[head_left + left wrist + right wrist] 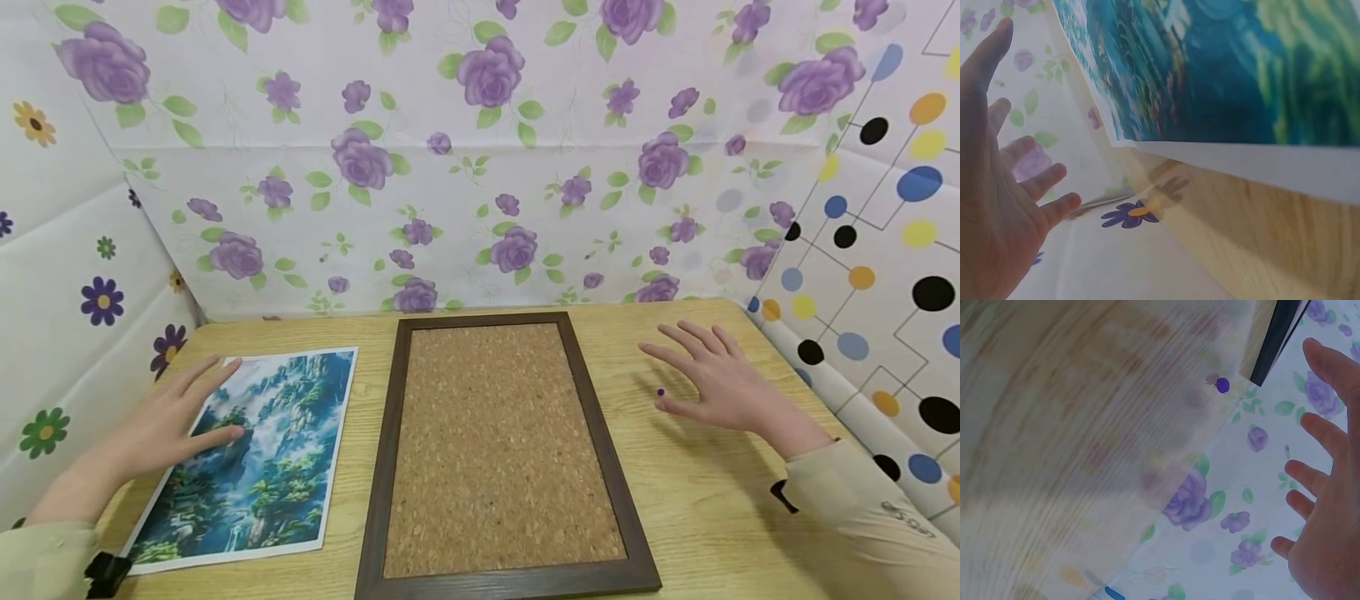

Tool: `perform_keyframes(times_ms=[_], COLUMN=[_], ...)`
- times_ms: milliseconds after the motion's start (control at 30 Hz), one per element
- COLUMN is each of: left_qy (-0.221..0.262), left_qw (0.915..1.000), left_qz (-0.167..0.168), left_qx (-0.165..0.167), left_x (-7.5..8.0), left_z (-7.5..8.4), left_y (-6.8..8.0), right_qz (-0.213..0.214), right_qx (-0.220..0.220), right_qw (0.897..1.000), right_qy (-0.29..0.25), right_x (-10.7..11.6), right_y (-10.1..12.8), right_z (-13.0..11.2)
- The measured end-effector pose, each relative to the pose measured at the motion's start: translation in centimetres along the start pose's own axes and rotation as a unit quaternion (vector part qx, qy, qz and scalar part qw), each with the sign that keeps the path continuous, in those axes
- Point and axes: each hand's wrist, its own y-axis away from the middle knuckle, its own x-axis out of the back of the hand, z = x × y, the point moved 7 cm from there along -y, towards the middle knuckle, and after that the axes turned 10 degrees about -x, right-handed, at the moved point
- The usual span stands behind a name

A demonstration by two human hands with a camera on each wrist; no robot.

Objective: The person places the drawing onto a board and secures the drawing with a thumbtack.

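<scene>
A printed landscape picture [292, 467] with blue mountains, mist and green trees lies at the left of the table. My left hand [168, 425] hovers over its left side with fingers spread, holding nothing. In the left wrist view the palm and fingers of that hand [1000, 206] show apart from the sheet [1210, 75]. A cork board [495, 450] in a dark brown frame lies flat in the middle. To its right, my right hand [723, 383] is held over the table, fingers apart and empty. By its thumb is a small purple push pin [661, 392], also in the right wrist view.
The light wooden table [600, 342] carries all these things. Behind it hangs a cloth with purple roses [491, 71]. A flower-print sheet [45, 333] closes the left side and a dotted sheet [900, 250] the right.
</scene>
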Motion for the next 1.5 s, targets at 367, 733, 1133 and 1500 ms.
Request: perform_keyframes(times_ms=[367, 733, 1133, 1500], left_qy=[0.029, 0.071, 0.074, 0.069], left_qw=[0.9987, 0.9952, 0.993, 0.9874], left_qz=[-0.026, -0.045, -0.058, -0.085], left_qx=[0.033, 0.049, 0.072, 0.115], left_x=[-0.8, -1.7, -2.8, -3.1], left_z=[-0.9, -1.3, -2.0, -1.9], left_y=[0.7, 1.2, 2.1, 2.1], right_qz=[0.006, -0.002, -0.01, -0.023], right_qx=[0.013, 0.006, -0.004, -0.012], right_qw=[1.0, 1.0, 1.0, 1.0], right_qy=[0.007, 0.004, -0.005, -0.01], right_x=[-0.4, -1.2, -1.8, -2.3], right_y=[0.0, 0.1, 0.2, -0.2], right_z=[0.1, 0.5, 0.3, -0.2])
